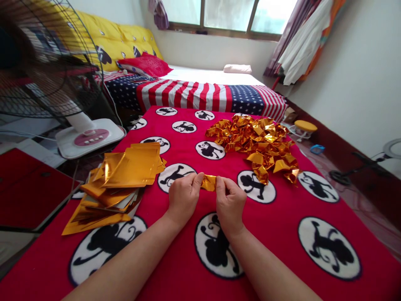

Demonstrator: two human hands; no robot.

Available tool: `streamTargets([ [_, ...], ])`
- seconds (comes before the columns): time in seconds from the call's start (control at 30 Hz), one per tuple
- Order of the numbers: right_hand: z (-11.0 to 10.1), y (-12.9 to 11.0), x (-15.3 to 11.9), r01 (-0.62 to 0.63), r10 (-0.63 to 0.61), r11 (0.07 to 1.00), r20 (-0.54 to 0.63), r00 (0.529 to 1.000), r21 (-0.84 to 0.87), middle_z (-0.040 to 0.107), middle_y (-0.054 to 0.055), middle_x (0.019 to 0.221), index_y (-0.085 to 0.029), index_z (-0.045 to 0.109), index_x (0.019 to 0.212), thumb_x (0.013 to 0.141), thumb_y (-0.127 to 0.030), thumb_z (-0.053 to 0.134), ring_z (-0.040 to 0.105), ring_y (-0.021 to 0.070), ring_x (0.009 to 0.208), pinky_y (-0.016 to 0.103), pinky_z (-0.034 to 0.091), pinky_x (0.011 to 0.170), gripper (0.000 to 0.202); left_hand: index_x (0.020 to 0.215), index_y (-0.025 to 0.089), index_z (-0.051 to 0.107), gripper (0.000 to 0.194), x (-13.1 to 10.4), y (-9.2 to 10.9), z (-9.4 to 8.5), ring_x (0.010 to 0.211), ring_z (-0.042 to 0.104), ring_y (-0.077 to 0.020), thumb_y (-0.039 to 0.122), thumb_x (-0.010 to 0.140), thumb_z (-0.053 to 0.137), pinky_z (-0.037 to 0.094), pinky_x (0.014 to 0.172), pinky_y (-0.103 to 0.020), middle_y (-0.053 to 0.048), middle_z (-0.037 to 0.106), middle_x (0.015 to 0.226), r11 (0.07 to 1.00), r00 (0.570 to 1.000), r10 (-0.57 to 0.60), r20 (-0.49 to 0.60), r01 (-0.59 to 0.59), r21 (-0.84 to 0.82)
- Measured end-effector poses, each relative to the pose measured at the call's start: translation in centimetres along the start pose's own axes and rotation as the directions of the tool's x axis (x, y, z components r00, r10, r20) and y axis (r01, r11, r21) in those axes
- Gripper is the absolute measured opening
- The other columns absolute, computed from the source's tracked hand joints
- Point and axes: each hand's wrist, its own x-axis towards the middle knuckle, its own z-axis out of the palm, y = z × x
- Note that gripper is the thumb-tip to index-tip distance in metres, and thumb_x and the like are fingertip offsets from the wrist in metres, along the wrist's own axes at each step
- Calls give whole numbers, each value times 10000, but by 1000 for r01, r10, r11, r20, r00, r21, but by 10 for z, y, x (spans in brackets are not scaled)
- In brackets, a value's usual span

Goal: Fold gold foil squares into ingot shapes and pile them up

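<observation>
Both hands pinch one small piece of gold foil paper (209,182) at the centre, held just above the red cloth with monkey prints (200,209). My left hand (184,194) grips its left end between thumb and fingers, and my right hand (230,202) grips the right end. Flat gold sheets (131,167) lie in an uneven stack to the left of my left hand. Beyond my right hand, at the right, is a heap of folded, crumpled-looking gold pieces (250,138).
An electric fan (90,136) stands at the left beside a red panel (26,188). Behind the cloth is a bed with a stars-and-stripes cover (200,96) and a red pillow (145,65). A yellow stool (305,126) and a black stand (340,177) are at the right.
</observation>
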Motion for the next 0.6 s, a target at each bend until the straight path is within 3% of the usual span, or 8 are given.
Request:
streamTargets([
  [0.13, 0, -3, -1, 29, -30, 999, 31, 999, 25, 608, 11, 668, -165, 641, 737, 933, -275, 486, 533, 128, 595, 246, 416, 602, 273, 691, 176, 610, 446, 1, -1, 1, 569, 535, -142, 458, 953, 386, 288, 557, -264, -31, 619, 613, 999, 999, -46, -14, 46, -16],
  [0.4, -1, 1, 0, -16, 17, 999, -15, 1000, 45, 591, 0, 643, -164, 636, 728, 917, -277, 503, 525, 125, 580, 243, 412, 587, 257, 669, 184, 548, 429, -4, 1, 2, 593, 533, -137, 400, 976, 341, 291, 567, -258, -32, 607, 645, 991, 992, 126, 18, -126, 38],
  [0.6, -1, -2, -1, -27, 27, 999, 2, 1000, 42, 600, 6, 645, -160, 626, 700, 921, -296, 499, 511, 125, 572, 241, 397, 575, 288, 653, 179, 525, 439, -3, 2, 2, 534, 473, -121, 400, 978, 330, 280, 547, -255, -14, 563, 599, 996, 997, 74, -25, -75, -48],
])
